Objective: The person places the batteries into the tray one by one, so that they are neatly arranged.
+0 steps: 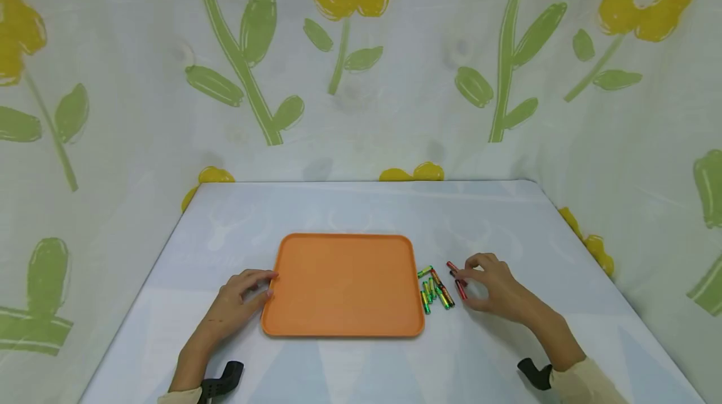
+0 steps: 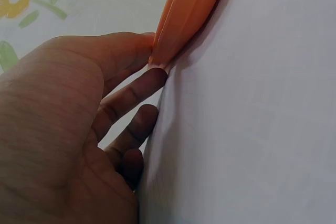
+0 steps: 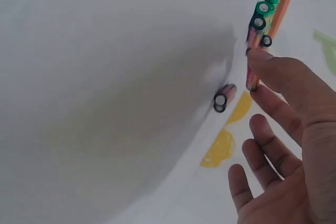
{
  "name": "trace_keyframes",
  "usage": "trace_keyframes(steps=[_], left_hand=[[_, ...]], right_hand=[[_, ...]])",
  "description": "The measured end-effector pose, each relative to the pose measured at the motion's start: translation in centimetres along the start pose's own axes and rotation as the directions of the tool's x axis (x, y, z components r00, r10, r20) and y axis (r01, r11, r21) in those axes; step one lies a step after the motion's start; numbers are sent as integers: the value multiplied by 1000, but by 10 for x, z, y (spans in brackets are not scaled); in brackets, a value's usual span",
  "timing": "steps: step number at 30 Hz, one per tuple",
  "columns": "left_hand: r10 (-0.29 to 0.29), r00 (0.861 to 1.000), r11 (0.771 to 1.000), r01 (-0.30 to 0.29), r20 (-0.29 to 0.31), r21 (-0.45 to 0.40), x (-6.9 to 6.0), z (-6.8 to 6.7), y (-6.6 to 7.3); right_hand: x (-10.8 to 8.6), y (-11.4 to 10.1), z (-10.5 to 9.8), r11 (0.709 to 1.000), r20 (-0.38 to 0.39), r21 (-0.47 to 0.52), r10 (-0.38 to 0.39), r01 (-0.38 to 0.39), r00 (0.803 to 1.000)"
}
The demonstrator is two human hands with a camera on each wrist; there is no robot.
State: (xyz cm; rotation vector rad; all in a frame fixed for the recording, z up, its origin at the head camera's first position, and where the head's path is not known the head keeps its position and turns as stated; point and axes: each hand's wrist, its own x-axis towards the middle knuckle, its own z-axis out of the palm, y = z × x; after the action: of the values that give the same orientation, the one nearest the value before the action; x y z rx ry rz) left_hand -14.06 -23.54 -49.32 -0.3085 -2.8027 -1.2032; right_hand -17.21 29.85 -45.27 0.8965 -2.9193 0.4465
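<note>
My right hand (image 1: 499,288) is over the table to the right of the tray. Its thumb and index finger pinch a small red battery (image 3: 252,78), while the other fingers stay spread apart. Two more red batteries (image 3: 227,95) lie on the table close by. Several green-and-yellow batteries (image 1: 430,288) and dark red ones lie in a loose group against the right side of an orange tray (image 1: 344,285). At the tray's left rim, my left hand (image 1: 234,304) touches the edge with its thumb and fingertip; its fingers are loosely bent.
The tray lies flat on a pale patterned table (image 1: 338,210). White cloth with yellow flowers and green leaves (image 1: 395,122) hangs behind the table and on both sides. A black wrist strap (image 1: 222,381) is on the left wrist, another (image 1: 534,374) on the right.
</note>
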Motion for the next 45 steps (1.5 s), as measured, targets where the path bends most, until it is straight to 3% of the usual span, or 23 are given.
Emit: trace_keyframes(steps=[5, 14, 22, 33, 41, 45], left_hand=[[-6, 1000, 1000, 6, 8, 4, -1, -1, 0], [52, 999, 998, -52, -13, -34, -1, -2, 3], [82, 996, 996, -83, -24, -21, -1, 2, 1], [93, 995, 996, -93, -22, 4, -1, 1, -3], [78, 997, 996, -78, -1, -33, -1, 1, -5], [63, 998, 997, -63, 2, -49, -1, 1, -4]], right_hand=[[-1, -3, 5, 996, -40, 76, 52, -49, 998], [6, -18, 8, 985, -119, 166, 70, -49, 990], [16, -36, 11, 979, -167, 204, 29, 6, 985], [35, -59, 17, 967, -171, 251, 1, 43, 985], [48, -75, 23, 966, -132, 259, 32, 4, 991], [54, -81, 27, 971, -137, 239, 11, 22, 990]])
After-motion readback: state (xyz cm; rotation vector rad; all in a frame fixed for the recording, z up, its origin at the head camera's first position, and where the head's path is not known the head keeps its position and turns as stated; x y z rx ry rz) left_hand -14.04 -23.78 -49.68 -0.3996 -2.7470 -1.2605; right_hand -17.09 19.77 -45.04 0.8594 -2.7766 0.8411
